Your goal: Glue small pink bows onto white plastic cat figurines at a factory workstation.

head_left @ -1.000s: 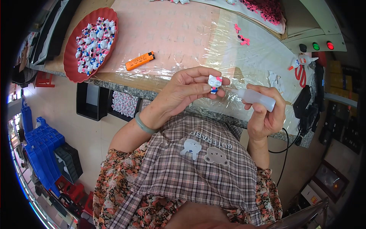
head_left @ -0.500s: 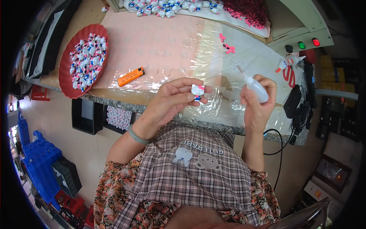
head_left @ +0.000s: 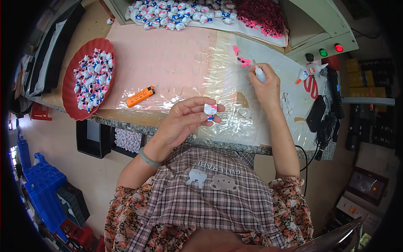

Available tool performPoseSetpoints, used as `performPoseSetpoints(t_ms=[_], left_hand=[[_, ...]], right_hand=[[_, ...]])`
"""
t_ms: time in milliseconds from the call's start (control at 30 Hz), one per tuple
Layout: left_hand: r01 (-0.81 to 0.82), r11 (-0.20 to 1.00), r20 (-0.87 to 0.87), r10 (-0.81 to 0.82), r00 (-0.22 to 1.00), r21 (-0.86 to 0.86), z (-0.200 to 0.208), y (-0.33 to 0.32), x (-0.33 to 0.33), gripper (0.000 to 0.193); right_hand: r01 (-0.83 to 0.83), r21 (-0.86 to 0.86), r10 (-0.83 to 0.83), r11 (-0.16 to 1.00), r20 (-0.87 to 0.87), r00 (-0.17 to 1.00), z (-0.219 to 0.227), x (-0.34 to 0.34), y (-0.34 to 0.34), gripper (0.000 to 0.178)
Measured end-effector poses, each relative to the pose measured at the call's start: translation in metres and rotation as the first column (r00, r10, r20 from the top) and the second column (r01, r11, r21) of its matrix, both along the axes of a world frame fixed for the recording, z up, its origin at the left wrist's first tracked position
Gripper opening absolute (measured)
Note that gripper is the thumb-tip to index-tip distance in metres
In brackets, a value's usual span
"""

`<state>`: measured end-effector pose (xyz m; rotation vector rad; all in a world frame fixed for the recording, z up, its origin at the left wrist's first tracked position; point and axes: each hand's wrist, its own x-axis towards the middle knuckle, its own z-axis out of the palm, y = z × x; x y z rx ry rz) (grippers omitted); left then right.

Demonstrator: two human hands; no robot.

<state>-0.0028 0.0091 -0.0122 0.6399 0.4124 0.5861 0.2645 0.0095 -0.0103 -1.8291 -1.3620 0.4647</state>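
Observation:
Pinched between the thumb and fingers of my left hand (head_left: 184, 119) is a small white cat figurine (head_left: 210, 111) with a pink bow and a blue lower body. It is held upright above the near part of the table. My right hand (head_left: 267, 82) is wrapped round a small white glue bottle (head_left: 260, 74) with a thin needle tip. That tip points at a few small pink pieces (head_left: 244, 62) on the white sheet; whether it touches one I cannot tell. One more pink piece (head_left: 236, 50) lies just beyond them.
A red scalloped bowl (head_left: 67, 80) of figurines stands at left, an orange lighter (head_left: 140, 96) beside it. More figurines (head_left: 176, 14) and a heap of pink pieces (head_left: 264, 19) fill the machine's opening at the back. Red-handled scissors (head_left: 311, 87) and another glue bottle (head_left: 315, 68) lie right.
My right hand has carried the glue bottle forward and left to the pink pieces. My left hand keeps its hold on the figurine. The whole view has shifted slightly.

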Motion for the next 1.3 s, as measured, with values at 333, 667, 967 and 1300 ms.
performPoseSetpoints(t_ms=[333,667,967,1300], left_hand=[[0.006,1.000,-0.007,-0.006,1.000,-0.023,0.000,0.001,-0.003,0.032],[0.004,1.000,-0.007,-0.004,1.000,-0.012,-0.002,-0.002,-0.002,0.032],[-0.027,0.999,-0.022,0.026,0.999,-0.017,0.000,-0.001,-0.004,0.032],[-0.100,0.995,-0.074,0.101,0.992,0.009,0.002,-0.007,0.001,0.032]], right_hand=[[-0.207,0.000,0.192,0.978,0.372,0.908,-0.003,0.010,0.023,0.021],[-0.327,0.018,0.284,0.945,0.454,0.844,-0.002,0.006,0.032,0.020],[-0.219,-0.065,0.134,0.974,-0.615,0.777,0.016,-0.024,-0.010,0.008],[-0.395,0.070,0.308,0.916,-0.752,0.582,0.025,-0.051,-0.051,0.011]])
